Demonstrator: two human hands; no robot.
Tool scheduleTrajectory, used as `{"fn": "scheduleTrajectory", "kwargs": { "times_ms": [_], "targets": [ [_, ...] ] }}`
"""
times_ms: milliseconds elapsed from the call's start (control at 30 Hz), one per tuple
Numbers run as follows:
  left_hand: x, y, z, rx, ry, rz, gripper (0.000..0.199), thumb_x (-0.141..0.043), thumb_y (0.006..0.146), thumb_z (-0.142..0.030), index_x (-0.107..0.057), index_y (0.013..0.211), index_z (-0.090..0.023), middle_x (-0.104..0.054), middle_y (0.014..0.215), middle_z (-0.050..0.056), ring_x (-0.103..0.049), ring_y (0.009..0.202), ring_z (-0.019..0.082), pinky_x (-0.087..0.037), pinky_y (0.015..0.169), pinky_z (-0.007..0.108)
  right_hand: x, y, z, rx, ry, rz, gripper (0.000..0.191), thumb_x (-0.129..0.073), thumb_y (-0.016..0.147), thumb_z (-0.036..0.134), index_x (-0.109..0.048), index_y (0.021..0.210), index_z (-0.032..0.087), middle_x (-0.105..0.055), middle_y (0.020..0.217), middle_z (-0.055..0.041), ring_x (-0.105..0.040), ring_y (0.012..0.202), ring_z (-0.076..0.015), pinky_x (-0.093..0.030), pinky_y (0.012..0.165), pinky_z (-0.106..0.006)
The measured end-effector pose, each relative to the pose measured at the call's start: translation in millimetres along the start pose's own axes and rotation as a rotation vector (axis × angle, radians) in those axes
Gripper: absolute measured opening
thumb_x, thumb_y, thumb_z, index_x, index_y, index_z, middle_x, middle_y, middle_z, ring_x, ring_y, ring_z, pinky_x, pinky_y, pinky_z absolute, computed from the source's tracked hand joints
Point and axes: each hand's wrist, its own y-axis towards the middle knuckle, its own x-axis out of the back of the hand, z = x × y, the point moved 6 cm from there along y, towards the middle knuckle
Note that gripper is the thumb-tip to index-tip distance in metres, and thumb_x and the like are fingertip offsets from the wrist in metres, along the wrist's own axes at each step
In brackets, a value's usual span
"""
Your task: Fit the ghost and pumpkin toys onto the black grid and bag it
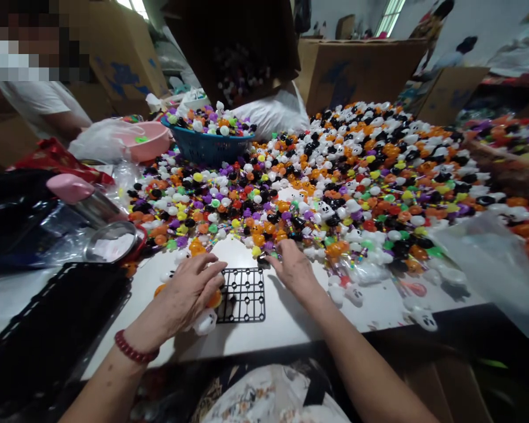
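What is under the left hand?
Edging out from the left hand are an orange piece, a white ghost and the black grid; whatever lies directly beneath is covered.

On the tabletop, a grid lies between my left hand and my right hand, with the toy heap behind it. A filled basket stands at the heap's back left, a basin left of that; nearer me, a flask sits left and a bag right.
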Motion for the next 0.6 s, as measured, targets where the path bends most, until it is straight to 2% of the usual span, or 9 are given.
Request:
{"fn": "scheduleTrajectory", "kwargs": {
  "times_ms": [100, 167, 267, 367, 467, 600],
  "targets": [
    [1.9, 0, -2, -0.006, 0.005, -0.021, 0.039, -0.034, 0.1, -0.039, -0.063, 0.118, -0.022, -0.06, 0.121, 0.012, -0.057, 0.113, 0.026, -0.05, 0.095, 0.045, 0, -5, -37, -0.111, -0.134, -0.033, 0.025, -0.069, 0.082, 0.03, -0.056, 0.099, 0.018, -0.058, 0.102, -0.0106, -0.058, 0.086, -0.0229, -0.046, 0.07, -0.033],
    [2.1, 0, -3, -0.003, 0.007, -0.018, 0.04, -0.033, 0.1, -0.041, -0.063, 0.117, -0.021, -0.06, 0.12, 0.013, -0.056, 0.112, 0.027, -0.05, 0.095, 0.046, -6, -7, -52, -0.146, -0.091, -0.027, 0.017, -0.066, 0.082, 0.028, -0.057, 0.094, 0.018, -0.059, 0.097, -0.0081, -0.057, 0.084, -0.0214, -0.045, 0.071, -0.031],
    [2.4, -1, -2, 0.02, 0.002, -0.02, 0.039, -0.034, 0.099, -0.042, -0.062, 0.118, -0.02, -0.058, 0.12, 0.014, -0.055, 0.113, 0.027, -0.05, 0.096, 0.046, -11, -6, -58, -0.168, 0.084, -0.023, 0.007, -0.058, 0.083, 0.026, -0.059, 0.082, 0.019, -0.06, 0.085, -0.0049, -0.055, 0.079, -0.0189, -0.043, 0.07, -0.03],
    [2.6, -2, -1, 0.03, 0.003, -0.032, 0.036, -0.035, 0.1, -0.038, -0.059, 0.121, -0.02, -0.056, 0.123, 0.013, -0.054, 0.115, 0.026, -0.049, 0.098, 0.045, -13, -5, -48, -0.168, 0.328, 0.023, 0.013, -0.055, 0.084, 0.029, -0.059, 0.076, 0.019, -0.059, 0.073, -0.0014, -0.053, 0.069, -0.0162, -0.04, 0.063, -0.028],
    [1.0, -3, 1, 0.021, 0.013, -0.019, 0.034, -0.036, 0.1, -0.034, -0.056, 0.124, -0.019, -0.055, 0.125, 0.013, -0.053, 0.116, 0.025, -0.047, 0.1, 0.044, -23, -4, -26, -0.152, 0.563, 0.164, 0.017, -0.054, 0.084, 0.033, -0.057, 0.073, 0.02, -0.055, 0.064, 0.0019, -0.052, 0.06, -0.0139, -0.039, 0.057, -0.026],
    [0.5, -3, 2, 0.019, 0.047, 0.002, 0.034, -0.036, 0.1, -0.033, -0.054, 0.125, -0.019, -0.053, 0.127, 0.013, -0.05, 0.121, 0.025, -0.046, 0.102, 0.046, -51, -5, 2, -0.193, 0.824, 0.337, 0.014, -0.054, 0.084, 0.031, -0.058, 0.081, 0.019, -0.062, 0.075, -0.0001, -0.057, 0.058, -0.0118, -0.044, 0.053, -0.024]
  ]
}}
